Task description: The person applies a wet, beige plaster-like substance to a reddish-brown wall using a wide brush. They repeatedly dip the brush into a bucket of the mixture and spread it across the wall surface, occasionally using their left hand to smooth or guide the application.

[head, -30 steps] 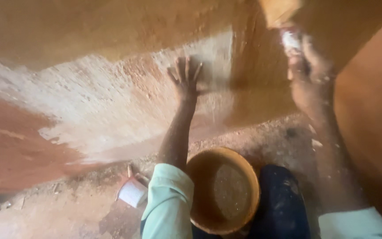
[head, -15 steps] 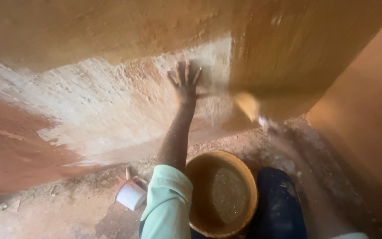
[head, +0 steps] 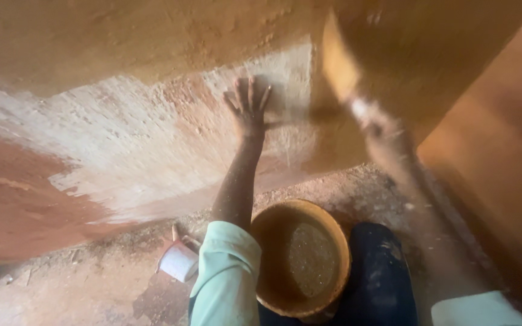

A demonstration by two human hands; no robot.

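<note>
My right hand (head: 373, 118), blurred, grips one yellow-bristled brush (head: 339, 63); left hand (head: 249, 108) lies splayed on the wall (head: 122, 139); one bucket (head: 300, 259).

There is only one view, from a camera worn on the head of the person. It looks forward and down from above, along the two outstretched arms, towards a plastered wall (head: 122, 139) and the earth floor (head: 61, 290) at its foot. The camera is close: the wall fills the upper half of the frame, and the pale sleeves enter from the bottom edge. The left hand (head: 249, 108) lies flat on the wall near the middle; the right hand (head: 376, 124) is blurred at the upper right. A round bowl (head: 300, 259) sits directly below the lens, between the knees. A second wall (head: 502, 169) closes the right side.
</note>
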